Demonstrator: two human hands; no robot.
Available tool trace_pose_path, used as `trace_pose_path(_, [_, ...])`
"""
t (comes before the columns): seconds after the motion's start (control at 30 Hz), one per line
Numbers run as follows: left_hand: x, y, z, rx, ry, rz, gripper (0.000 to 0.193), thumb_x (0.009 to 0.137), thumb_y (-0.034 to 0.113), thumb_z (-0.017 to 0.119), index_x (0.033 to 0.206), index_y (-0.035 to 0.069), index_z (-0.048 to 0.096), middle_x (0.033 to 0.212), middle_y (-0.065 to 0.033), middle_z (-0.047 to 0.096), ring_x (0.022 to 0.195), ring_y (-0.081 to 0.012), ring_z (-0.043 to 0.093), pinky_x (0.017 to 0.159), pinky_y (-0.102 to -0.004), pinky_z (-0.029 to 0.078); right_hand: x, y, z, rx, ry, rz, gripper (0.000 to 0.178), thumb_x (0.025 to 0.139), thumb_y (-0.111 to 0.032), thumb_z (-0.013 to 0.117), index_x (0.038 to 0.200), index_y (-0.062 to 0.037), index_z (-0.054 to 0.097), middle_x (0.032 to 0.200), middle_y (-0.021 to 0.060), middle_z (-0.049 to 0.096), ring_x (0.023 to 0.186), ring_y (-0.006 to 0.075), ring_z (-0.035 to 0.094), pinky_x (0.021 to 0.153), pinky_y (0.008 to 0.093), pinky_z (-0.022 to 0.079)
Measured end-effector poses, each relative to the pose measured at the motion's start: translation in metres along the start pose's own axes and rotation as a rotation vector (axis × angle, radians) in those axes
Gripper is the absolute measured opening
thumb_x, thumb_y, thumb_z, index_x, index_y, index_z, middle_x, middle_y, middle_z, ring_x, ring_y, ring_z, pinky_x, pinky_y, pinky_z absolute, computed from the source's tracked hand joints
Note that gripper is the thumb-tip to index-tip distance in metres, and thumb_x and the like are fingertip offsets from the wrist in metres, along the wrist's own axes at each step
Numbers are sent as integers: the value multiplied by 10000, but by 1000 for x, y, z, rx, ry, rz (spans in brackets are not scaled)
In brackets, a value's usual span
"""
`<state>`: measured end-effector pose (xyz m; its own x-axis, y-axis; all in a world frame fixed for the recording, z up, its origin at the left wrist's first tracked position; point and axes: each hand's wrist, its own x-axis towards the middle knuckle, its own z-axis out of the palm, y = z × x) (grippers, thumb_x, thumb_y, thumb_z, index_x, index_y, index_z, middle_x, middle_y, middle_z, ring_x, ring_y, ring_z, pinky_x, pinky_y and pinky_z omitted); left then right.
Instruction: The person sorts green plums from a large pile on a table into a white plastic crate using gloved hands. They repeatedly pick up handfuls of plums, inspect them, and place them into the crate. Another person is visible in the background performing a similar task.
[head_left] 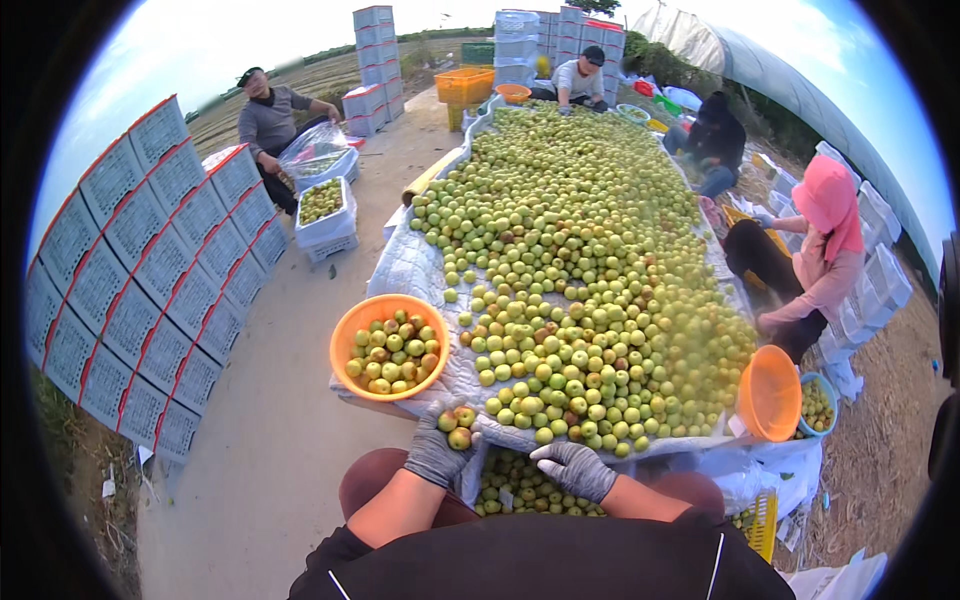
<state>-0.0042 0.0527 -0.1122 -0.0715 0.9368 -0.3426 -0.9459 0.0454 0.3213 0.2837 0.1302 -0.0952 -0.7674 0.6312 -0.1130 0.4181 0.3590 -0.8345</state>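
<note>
L hand [437,448] cups round fruits [456,428]; no long axis.

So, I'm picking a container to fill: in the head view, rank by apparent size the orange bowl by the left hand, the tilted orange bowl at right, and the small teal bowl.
1. Orange bowl
2. Tilted orange bowl, seen at an angle, so unsure
3. Teal bowl, partly hidden

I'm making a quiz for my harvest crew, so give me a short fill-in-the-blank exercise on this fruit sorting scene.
1. The left hand cups a few small fruits in a ____ glove.
2. The bowl beside the left hand is ____ in colour.
3. The right hand holds ____, palm down at the near edge of the fruit pile.
4. The person at the right of the pile wears a ____ head covering.

Missing words: grey; orange; nothing; pink
</note>
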Motion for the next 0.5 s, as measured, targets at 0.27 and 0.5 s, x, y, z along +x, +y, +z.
trace_pose_path(0.27, [36,154,-35,71,308,473,533,999,512,551,1398,161,523,1434,-108,516,1250,-341,536,1024,-573,494,-40,19,-20,9,167,136,263,980,-235,654,1190,-95,725,1078,151,753,1043,310,710,942,398,549])
trace_pose_path(0.5, [56,161,-69,46,469,609,580,1027,435,542,1513,139,431,1547,-229,397,1393,-392,460,1149,-537,438,-65,22,-28,93,187,224,235,996,-199,661,1193,-82,717,1105,114,752,1061,268,698,963,384,531])
